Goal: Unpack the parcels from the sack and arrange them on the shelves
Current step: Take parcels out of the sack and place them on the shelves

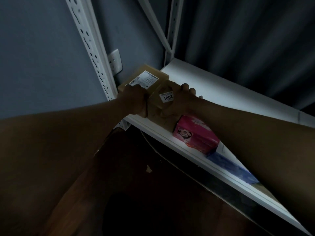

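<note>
On the shelf [221,92], two parcels sit at its left end by the upright post [88,41]: the labelled parcel [144,79] behind, the tagged parcel [163,103] at the front edge. Right of them along that edge lie a box [196,133], then a flat packet [233,169].

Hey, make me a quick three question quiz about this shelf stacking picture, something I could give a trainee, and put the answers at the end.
1. True or false: the pink printed carton lies on the white metal shelf.
2. Which parcel does the right hand grip? A) the brown paper-wrapped parcel with the 1002 sticker B) the flat brown cardboard parcel with the white shipping label C) the blue flat packet
3. Fill in: the left hand rests on the cardboard parcel, at the shelf's ____ end.

Key: 1 true; 2 A; 3 left.
</note>
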